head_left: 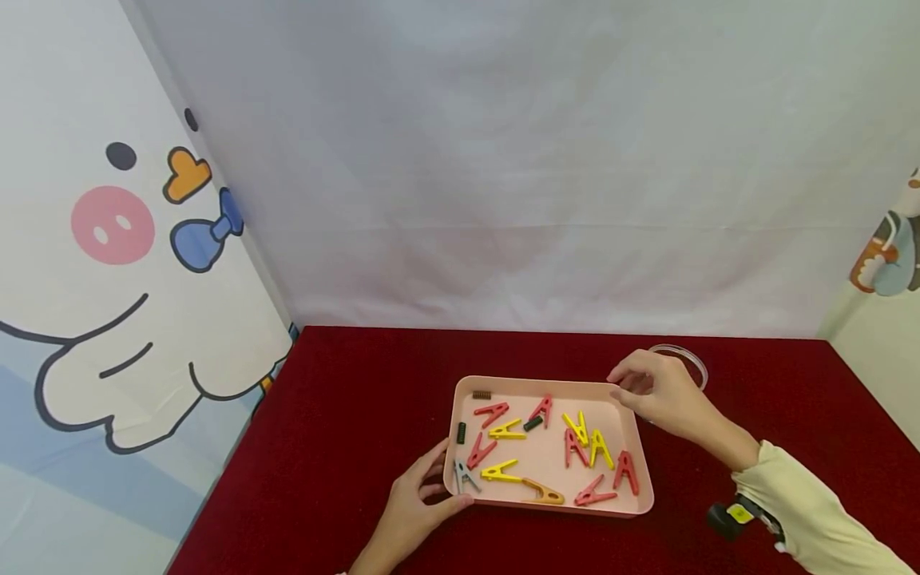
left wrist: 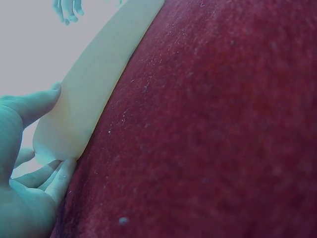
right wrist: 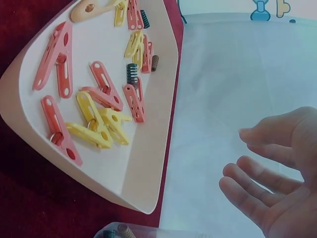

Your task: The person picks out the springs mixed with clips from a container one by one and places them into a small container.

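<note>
A pink tray [head_left: 517, 511] on the red cloth holds red clothespins [head_left: 625, 473], yellow clothespins [head_left: 503, 471], a grey-blue clothespin [head_left: 465, 475] and an orange-tan one [head_left: 544, 492]. Dark springs [head_left: 533, 423] and a brown spring [head_left: 481, 394] lie among them. My left hand [head_left: 413, 503] holds the tray's near left corner, thumb on the front wall and fingers along the left side, also visible in the left wrist view [left wrist: 34, 163]. Over the far right corner hovers my right hand [head_left: 657, 391], fingers loosely bent; the right wrist view shows this hand [right wrist: 277, 173] apart from the tray with nothing in it.
Behind my right hand stands a clear round container [head_left: 700, 369]; at the bottom of the right wrist view, springs [right wrist: 124, 230] show inside it. A white curtain [head_left: 503, 200] closes off the back, and a cartoon-printed sheet [head_left: 144, 319] hangs on the left.
</note>
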The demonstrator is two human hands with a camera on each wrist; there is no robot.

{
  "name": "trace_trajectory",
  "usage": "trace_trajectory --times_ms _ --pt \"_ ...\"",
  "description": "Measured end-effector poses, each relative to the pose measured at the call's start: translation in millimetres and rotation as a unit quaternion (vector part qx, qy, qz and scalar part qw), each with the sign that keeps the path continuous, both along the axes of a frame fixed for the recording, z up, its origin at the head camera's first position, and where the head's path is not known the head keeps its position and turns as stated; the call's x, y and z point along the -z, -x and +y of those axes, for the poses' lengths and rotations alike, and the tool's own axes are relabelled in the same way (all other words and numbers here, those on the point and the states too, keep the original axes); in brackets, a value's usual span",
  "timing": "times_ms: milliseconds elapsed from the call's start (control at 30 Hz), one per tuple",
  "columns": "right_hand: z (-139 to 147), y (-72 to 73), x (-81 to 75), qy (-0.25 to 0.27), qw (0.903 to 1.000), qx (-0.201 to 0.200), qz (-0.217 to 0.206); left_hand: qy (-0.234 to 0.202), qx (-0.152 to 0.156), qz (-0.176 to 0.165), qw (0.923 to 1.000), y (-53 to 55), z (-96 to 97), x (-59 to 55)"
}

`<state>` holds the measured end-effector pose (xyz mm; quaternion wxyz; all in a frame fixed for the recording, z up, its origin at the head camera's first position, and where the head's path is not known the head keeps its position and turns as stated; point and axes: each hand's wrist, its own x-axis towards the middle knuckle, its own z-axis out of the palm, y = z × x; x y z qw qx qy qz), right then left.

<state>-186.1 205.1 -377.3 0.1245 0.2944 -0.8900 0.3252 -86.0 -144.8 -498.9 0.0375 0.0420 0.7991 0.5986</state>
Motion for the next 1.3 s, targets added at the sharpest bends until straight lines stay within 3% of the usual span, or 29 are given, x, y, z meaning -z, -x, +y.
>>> trace_trajectory --times_ms 500,833,1300 --pt "-10.5 0.9 7.6 0.003 0.9999 -0.011 -0.006 -0.016 0.005 0.021 0.9996 0.5 1.5 3.6" --pt "-23.5 2.1 15.9 0.011 0.9991 -0.020 -0.035 -0.005 0.005 0.010 0.9999 -0.9 0.1 0.4" --pt "-43.4 5.3 25.3 0.013 0.9968 -0.028 -0.074 -0.022 0.007 0.016 0.9996 -1.7 -0.2 -2.9"
